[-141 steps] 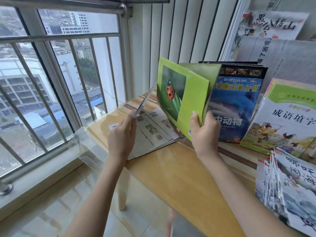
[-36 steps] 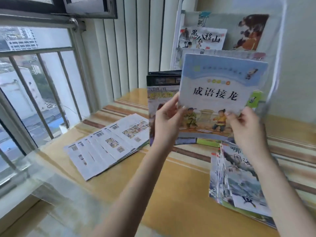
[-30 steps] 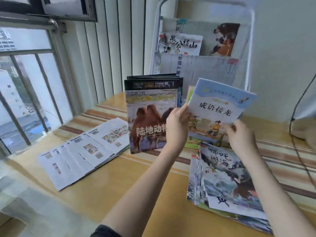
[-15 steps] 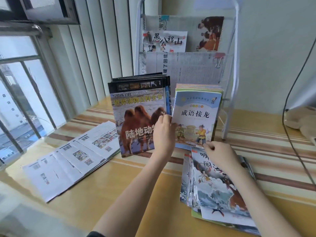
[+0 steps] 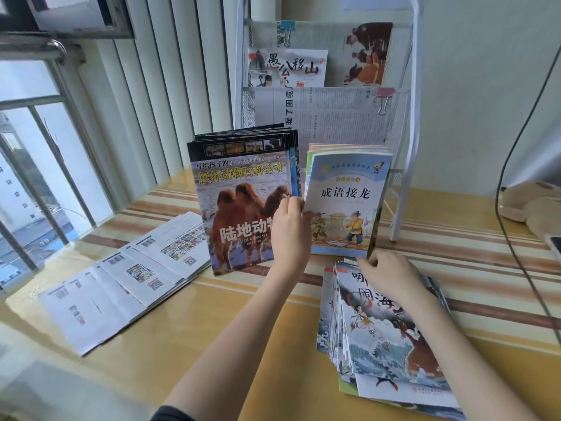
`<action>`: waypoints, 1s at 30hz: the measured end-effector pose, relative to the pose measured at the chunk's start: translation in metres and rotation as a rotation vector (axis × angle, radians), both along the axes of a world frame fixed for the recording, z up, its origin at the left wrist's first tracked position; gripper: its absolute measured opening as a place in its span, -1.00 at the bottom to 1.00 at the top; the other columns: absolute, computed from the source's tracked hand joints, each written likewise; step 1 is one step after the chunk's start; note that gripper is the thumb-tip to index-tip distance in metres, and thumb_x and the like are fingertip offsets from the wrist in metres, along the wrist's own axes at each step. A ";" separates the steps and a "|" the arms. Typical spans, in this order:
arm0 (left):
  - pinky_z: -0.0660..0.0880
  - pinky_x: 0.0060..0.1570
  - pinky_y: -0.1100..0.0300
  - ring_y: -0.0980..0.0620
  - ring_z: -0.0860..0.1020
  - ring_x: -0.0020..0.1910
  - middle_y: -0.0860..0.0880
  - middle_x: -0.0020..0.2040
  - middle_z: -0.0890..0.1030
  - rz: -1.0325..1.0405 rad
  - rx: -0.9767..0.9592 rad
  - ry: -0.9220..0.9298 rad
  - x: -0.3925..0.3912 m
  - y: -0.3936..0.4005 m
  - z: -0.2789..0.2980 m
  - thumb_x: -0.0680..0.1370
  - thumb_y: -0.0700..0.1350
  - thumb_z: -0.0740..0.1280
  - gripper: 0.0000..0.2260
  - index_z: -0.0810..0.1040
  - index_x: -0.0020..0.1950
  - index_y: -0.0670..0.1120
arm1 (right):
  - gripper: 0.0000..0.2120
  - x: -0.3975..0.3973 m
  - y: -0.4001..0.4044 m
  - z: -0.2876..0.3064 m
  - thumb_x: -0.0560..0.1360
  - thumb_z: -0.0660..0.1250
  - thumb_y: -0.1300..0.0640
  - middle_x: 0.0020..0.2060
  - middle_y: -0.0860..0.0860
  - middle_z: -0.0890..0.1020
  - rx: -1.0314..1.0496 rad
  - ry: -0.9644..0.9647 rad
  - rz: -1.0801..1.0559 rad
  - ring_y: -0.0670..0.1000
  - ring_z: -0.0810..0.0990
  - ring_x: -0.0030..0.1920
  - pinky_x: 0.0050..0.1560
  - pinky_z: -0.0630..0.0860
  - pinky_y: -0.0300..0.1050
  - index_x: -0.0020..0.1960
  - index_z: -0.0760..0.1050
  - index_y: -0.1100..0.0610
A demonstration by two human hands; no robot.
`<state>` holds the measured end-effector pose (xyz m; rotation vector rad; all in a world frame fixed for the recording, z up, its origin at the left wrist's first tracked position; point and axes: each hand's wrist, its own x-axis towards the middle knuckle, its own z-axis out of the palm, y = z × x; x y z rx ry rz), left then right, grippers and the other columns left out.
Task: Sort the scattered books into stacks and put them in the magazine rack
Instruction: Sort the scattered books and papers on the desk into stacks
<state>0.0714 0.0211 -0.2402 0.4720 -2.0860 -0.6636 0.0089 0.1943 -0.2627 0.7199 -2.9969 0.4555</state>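
The pale blue idiom book (image 5: 349,205) stands upright at the front of a stack of thin books (image 5: 349,148) leaning against the foot of the white magazine rack (image 5: 406,123). My left hand (image 5: 290,229) has its grip closed on the book's left edge, fingertips pinching it about halfway up. My right hand (image 5: 390,273) lies just below the book's bottom right corner, on the top of the fanned pile of picture books (image 5: 385,338); its fingers curl at the pile's upper edge, but I cannot tell whether that grip has closed on anything.

Just left of the idiom book, touching my left hand, the camel-cover animal encyclopedia (image 5: 239,205) stands at the front of its own upright stack, also leaning back toward the rack. Further left, a row of white booklets (image 5: 127,278) lies fanned out flat and face down on the counter (image 5: 230,329), barcodes showing.

In the rack's upper pockets sit a white storybook with brush lettering (image 5: 288,68) and newspaper sheets (image 5: 334,117) held by binder clips. A black cable (image 5: 513,183) hangs at the right, and barred windows (image 5: 36,177) run along the left.
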 end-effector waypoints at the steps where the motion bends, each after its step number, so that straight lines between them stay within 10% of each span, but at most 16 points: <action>1: 0.31 -0.20 0.15 -0.14 0.47 -0.12 -0.16 -0.04 0.54 -0.012 0.018 -0.019 0.000 -0.001 -0.001 0.51 -0.22 0.36 -0.87 0.49 -0.01 -0.25 | -0.63 -0.001 0.000 0.001 0.54 0.09 -0.13 -0.27 0.02 0.54 -0.007 -0.029 0.010 0.04 0.51 -0.23 -0.22 0.41 -0.09 -0.22 0.43 0.12; 13: 0.54 -0.30 0.08 -0.02 0.58 -0.31 -0.01 -0.28 0.52 -0.180 0.468 -0.007 0.001 -0.009 0.006 0.47 -0.27 0.41 -0.77 0.38 0.01 -0.18 | -0.68 0.013 -0.005 -0.002 0.56 0.07 -0.12 -0.31 -0.04 0.56 -0.074 0.056 -0.025 0.02 0.53 -0.25 -0.22 0.43 -0.13 -0.21 0.44 0.04; 26: 0.38 -0.36 0.13 -0.01 0.50 -0.24 0.02 -0.18 0.52 0.013 0.036 -0.147 0.036 -0.030 -0.006 0.56 0.02 0.30 -0.78 0.41 -0.10 -0.11 | -0.80 0.036 -0.018 0.013 0.54 0.18 0.03 -0.25 -0.07 0.59 -0.111 0.398 0.113 0.03 0.49 -0.16 -0.05 0.31 -0.07 -0.17 0.51 0.05; 30: 0.27 -0.36 0.15 -0.06 0.53 -0.22 0.03 -0.15 0.58 0.200 -0.033 -0.163 0.083 -0.066 -0.019 0.58 0.01 0.25 -0.83 0.45 -0.05 -0.09 | -0.77 0.110 -0.071 0.036 0.49 0.18 0.05 -0.41 -0.03 0.51 -0.302 0.339 0.399 0.07 0.49 -0.34 -0.37 0.29 -0.15 -0.29 0.46 0.10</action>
